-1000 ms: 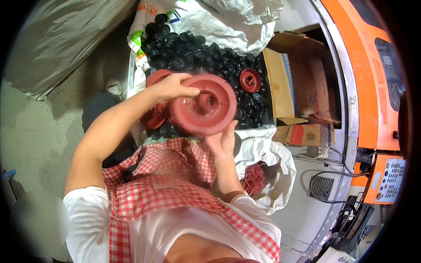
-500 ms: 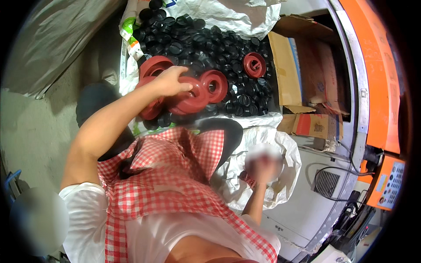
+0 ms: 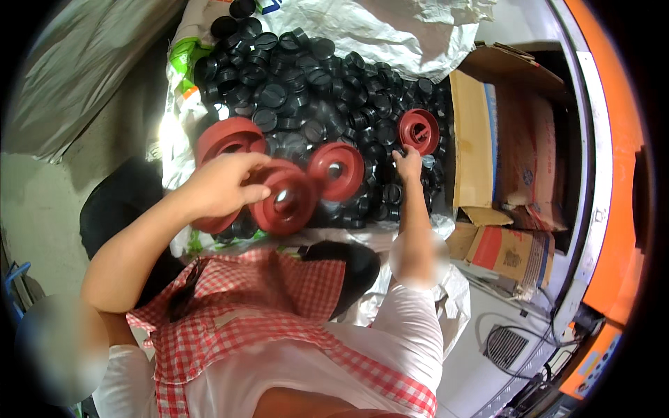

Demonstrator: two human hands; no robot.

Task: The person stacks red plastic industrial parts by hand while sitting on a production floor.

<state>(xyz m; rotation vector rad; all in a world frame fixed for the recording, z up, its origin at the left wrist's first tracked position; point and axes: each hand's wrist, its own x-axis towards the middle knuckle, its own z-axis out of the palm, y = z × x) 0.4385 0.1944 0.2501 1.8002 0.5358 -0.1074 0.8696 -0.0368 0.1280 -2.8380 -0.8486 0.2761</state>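
Note:
Several round red plastic ring-shaped parts lie on a heap of small black plastic caps (image 3: 306,76). My left hand (image 3: 226,182) is closed on the rim of a near red ring (image 3: 289,205), thumb and fingers at its left side. Beside it are another red ring (image 3: 336,172) and, farther left, a red ring (image 3: 230,136) partly behind my hand. My right hand (image 3: 410,166) reaches over the caps with thumb and fingers apart. Its fingertips are at the lower edge of a red ring (image 3: 419,132) with a crosspiece inside.
A white woven sack (image 3: 432,35) lies spread under and behind the caps. To the right stand an opened cardboard box (image 3: 523,139) and an orange machine (image 3: 613,174). A white bag (image 3: 453,299) sits below my right forearm, near a grey cabinet (image 3: 467,362) with a black cable.
My right hand has left the white bag and moved up to the red ring at the right. My left hand and its ring have shifted left and nearer; the view has moved.

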